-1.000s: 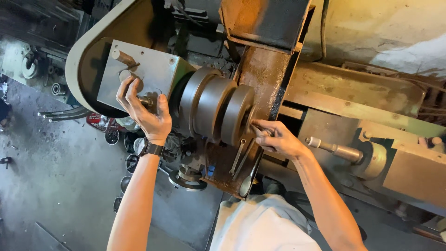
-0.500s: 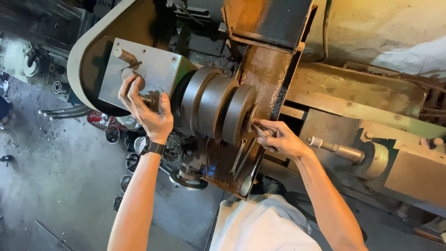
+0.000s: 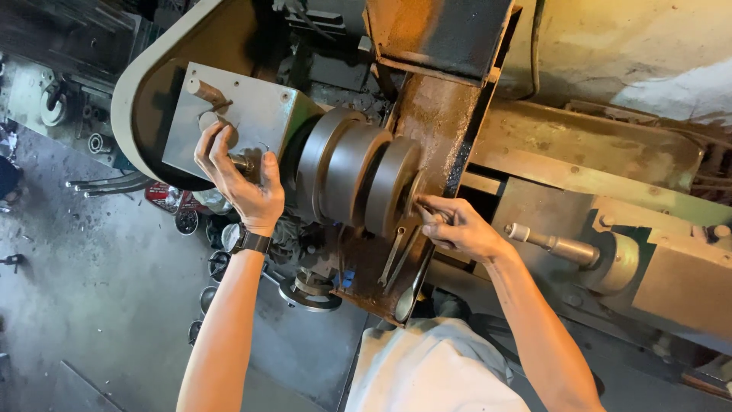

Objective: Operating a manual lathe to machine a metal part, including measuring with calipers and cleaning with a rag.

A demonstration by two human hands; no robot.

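1. Head view: my right hand (image 3: 461, 229) pinches a small tool against the lathe chuck (image 3: 358, 183) face; I judge a slip could nick fingers.
2. Left of the chuck, my left hand (image 3: 240, 179) grips a gearbox lever (image 3: 238, 160); bumping it risks sudden rotation.

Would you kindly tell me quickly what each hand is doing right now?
Left hand: closed around a small handle on the grey metal box.
Right hand: fingers pinched at the face of the grey disc stack; what it holds cannot be told.
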